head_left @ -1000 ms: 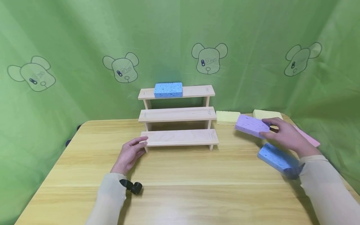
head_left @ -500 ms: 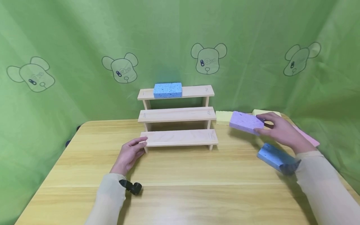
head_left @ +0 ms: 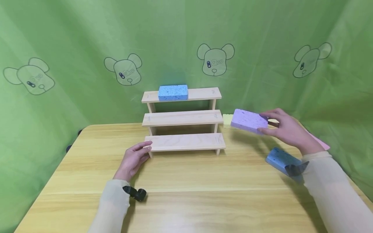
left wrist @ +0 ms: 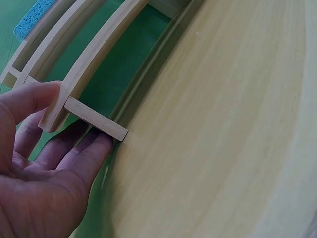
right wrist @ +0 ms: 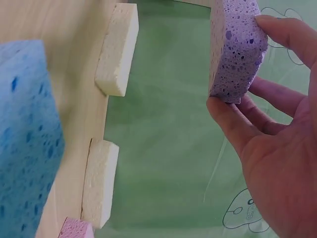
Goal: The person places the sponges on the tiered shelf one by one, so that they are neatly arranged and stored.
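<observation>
A three-tier wooden shelf (head_left: 183,142) stands on the table, a blue sponge (head_left: 173,93) lying on its top tier, left of centre. At the left end of the bottom tier, my left hand (head_left: 132,161) grips the board and its leg; the left wrist view shows the thumb on the board (left wrist: 99,49) and fingers behind the leg. My right hand (head_left: 287,131) pinches a purple sponge (head_left: 249,120) by its right end, raised above the table to the right of the shelf. In the right wrist view the purple sponge (right wrist: 237,49) sits between thumb and fingertips.
Beside the shelf a pale yellow sponge (head_left: 227,120) is partly covered by the purple one. Another yellow sponge (right wrist: 100,181) shows in the right wrist view. A blue sponge (head_left: 281,160) lies below the right forearm, a pink one (head_left: 320,142) beyond it. Green cloth (head_left: 175,38) hangs behind the table.
My right hand has carried the purple sponge left and slightly up in the head view, over the nearer yellow sponge. My left hand keeps its grip on the shelf.
</observation>
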Motion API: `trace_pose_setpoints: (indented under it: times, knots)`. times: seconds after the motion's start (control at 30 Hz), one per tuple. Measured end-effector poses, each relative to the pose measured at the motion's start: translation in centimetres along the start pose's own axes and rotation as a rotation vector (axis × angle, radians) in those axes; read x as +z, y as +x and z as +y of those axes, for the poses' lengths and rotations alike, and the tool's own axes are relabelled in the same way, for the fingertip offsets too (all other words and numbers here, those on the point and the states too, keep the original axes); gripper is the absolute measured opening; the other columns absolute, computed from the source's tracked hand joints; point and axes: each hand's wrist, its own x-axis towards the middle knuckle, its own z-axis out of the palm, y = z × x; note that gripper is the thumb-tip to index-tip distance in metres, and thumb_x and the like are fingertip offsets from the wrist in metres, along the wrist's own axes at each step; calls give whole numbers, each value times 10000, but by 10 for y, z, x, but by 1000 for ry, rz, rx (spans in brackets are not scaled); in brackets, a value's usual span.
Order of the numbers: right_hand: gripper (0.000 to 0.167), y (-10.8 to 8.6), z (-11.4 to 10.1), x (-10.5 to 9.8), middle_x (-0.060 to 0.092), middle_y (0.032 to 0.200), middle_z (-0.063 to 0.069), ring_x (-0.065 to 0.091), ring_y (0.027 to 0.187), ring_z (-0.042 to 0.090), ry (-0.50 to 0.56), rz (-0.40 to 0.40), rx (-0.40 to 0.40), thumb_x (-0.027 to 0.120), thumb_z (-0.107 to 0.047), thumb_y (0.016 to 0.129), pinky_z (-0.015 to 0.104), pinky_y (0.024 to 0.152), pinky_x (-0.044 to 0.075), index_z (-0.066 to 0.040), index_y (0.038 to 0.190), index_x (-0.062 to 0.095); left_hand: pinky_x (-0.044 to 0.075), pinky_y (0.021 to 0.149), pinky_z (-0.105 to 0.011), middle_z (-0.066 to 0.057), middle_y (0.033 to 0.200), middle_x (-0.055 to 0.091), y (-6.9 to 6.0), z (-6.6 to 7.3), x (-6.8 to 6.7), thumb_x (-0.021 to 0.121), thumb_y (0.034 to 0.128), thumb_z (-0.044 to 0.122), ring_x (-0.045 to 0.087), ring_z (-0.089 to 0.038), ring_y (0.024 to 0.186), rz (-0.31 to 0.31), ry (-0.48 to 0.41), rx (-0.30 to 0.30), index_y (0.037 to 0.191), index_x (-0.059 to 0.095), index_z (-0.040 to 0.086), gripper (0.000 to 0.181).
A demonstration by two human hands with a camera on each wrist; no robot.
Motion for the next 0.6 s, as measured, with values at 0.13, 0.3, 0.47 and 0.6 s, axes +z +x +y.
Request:
trace_pose_setpoints:
  times: [0.13,0.3,0.47,0.6]
  knots:
    - [734,2,-7,-1,400,1366,208,460,1218,456,4,1,1,775,-335,862,616,984,408,32,1417,464,479,1003,-357,-113,1422,475,-1,0,0,650,923,6,577,-198,1124,1,-3,-3,1315,564,-61,406]
    - [721,5,-14,-1,413,1358,205,473,1199,445,7,8,-21,772,-335,864,620,982,402,21,1414,472,477,1004,-363,-116,1431,470,-2,1,0,651,923,7,585,-181,1105,0,-6,-8,1309,575,-56,398]
    - [704,7,-21,-3,417,1356,199,463,1212,436,39,28,-44,776,-302,864,608,990,402,24,1411,475,484,996,-353,-112,1432,467,-2,1,0,657,919,15,577,-190,1124,1,4,-11,1303,588,-38,394]
    - [690,8,-25,-5,414,1363,178,447,1249,429,75,34,-48,776,-279,866,580,1012,407,14,1413,473,484,996,-351,-107,1433,469,-1,1,1,652,921,13,568,-196,1141,-6,3,-11,1306,584,-40,394]
